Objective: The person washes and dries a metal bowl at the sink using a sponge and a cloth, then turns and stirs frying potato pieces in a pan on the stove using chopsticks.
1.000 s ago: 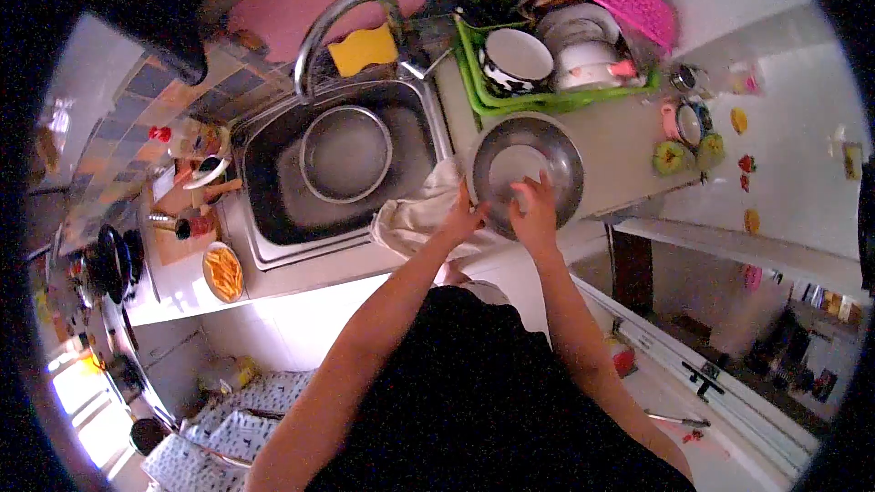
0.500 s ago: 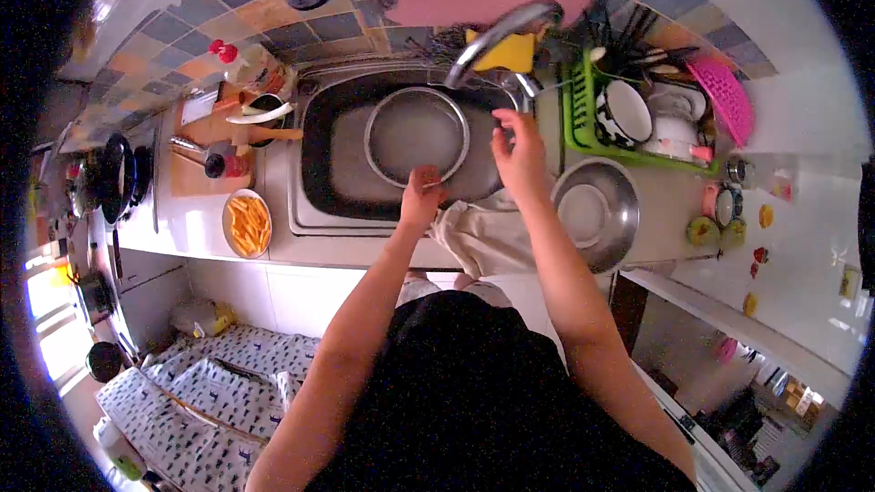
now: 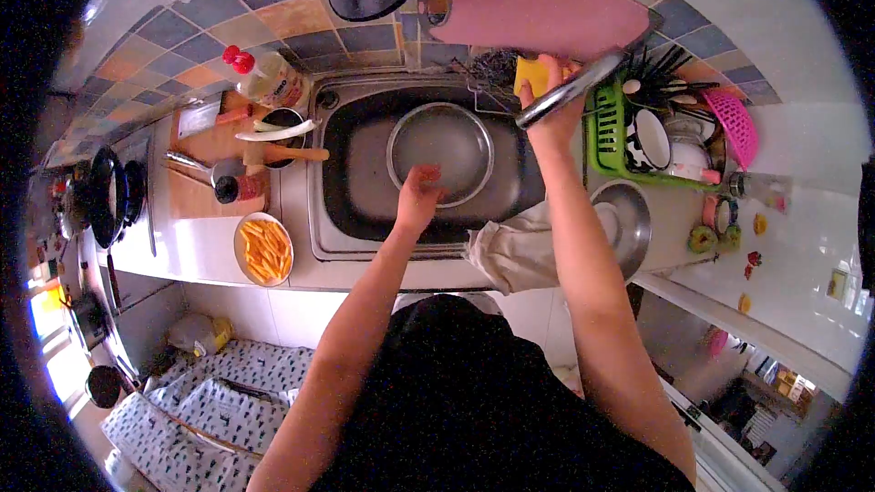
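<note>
A round metal bowl sits in the sink. My left hand is over the bowl's near-left rim, fingers apart; I cannot tell whether they touch the metal. Behind the faucet, my right hand has its thumb and fingers around a yellow sponge at the sink's back edge. The faucet neck crosses in front of that hand and hides part of it. A beige cloth hangs over the counter's front edge, under my right forearm.
Right of the sink stand a green dish rack with bowls and a second metal bowl. To the left are a dish of orange-yellow strips and a wooden board. A pink cutting board leans on the back wall.
My right hand has reached back and right, past the faucet, and taken hold of the yellow sponge. My left hand has eased off the bowl's rim. The view has shifted slightly.
</note>
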### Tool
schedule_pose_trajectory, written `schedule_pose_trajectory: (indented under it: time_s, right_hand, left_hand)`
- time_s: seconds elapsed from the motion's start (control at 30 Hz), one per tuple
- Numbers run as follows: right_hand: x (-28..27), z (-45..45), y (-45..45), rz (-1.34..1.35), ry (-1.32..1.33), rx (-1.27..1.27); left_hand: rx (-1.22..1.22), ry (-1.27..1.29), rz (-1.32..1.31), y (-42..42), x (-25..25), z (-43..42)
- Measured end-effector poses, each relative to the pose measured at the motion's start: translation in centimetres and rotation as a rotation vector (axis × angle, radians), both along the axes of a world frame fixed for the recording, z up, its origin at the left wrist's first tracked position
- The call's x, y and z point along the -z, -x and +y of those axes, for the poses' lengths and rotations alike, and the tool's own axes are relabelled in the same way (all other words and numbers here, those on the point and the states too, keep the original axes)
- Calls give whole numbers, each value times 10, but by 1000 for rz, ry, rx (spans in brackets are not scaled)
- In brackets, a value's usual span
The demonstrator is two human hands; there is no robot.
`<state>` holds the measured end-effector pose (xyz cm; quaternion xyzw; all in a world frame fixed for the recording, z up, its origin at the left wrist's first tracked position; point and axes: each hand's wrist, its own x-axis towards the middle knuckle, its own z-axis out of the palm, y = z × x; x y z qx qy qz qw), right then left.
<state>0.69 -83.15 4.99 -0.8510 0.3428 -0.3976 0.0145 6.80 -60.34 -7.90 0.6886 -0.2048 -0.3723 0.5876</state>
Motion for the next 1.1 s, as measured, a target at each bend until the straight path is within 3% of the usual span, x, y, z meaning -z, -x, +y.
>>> schedule_pose_trajectory:
  time_s: [0.1,0.17,0.23,0.37,0.47,0.53,0.6,0.63,0.77,0.8,0.87,0.93,1.03,1.1]
  right_hand:
    - [5,-10,7,238,76,43]
    - [20,-27,8,89,-270,5]
    - [7,-25,7,233,-202,-13]
    - [18,-27,21,103,-286,47]
    - [-9,19,42,27,4,140]
    - [4,42,65,-188,-218,5]
    - [0,82,77,-64,-345,71]
    - [9,96,79,-23,-447,56]
    - [83,126,55,123,-825,-27]
    - [107,126,46,183,-746,-54]
    - [148,124,25,285,-982,7]
    - [197,112,15,372,-960,-52]
    - [264,99,11,504,-759,-133]
    - [277,101,11,588,-443,-184]
  left_hand:
    - [-17,44,34,-7,18,-2]
    - [-1,11,76,-12,19,-2]
    - [11,-14,95,-14,27,3]
    - [44,-103,87,-17,59,22]
    - [16,-115,80,-20,82,38]
    - [-28,-161,34,-23,94,45]
    - [-84,-288,-51,-27,109,56]
    - [-204,-171,147,-31,115,60]
    - [-193,-347,-166,-29,116,64]
    - [-184,-340,-201,-28,129,66]
    - [-216,-302,-144,-32,169,66]
    - [-291,-252,54,-35,212,69]
    - [-204,-292,363,-44,145,51]
    - [-150,-363,498,-49,168,47]
